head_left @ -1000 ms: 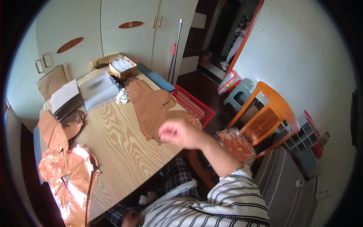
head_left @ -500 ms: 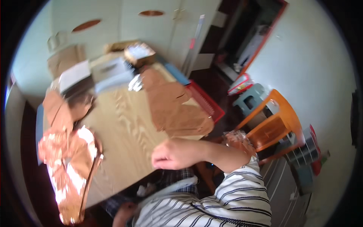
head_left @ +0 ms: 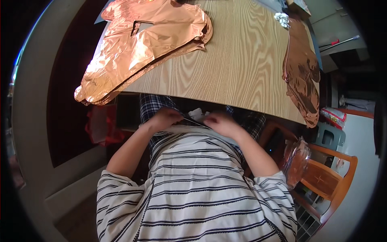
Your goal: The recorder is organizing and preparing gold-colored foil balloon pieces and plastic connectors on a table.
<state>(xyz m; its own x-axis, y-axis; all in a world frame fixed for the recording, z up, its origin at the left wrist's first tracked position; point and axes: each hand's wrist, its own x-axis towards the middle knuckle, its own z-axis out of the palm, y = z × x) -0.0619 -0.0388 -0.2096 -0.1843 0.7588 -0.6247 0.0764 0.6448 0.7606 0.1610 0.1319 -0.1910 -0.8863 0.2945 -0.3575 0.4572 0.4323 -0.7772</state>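
Apparently handling translucent whitish sheet (head_left: 195, 130) across lap (head_left: 153, 104), at six o'clock of worktop (head_left: 225, 60). Curling left hand (head_left: 166, 118) and right hand (head_left: 221, 123) inward near its edge, spacing apart; being unable to tell whether clamping. Displaying copper foil balloon (head_left: 161, 38) at eleven o'clock. Probably calling next for fine fingertip control.

Dress of the person before me: loose white shirt (head_left: 197, 191) with thin, dark horizontal stripes; wide sleeves (head_left: 121, 197) ending about the elbow; dark, dotted-looking seams down either side of the torso; dark-blue-and-white plaid trousers (head_left: 153, 105); left hand (head_left: 164, 118) and right hand (head_left: 221, 123) bare.
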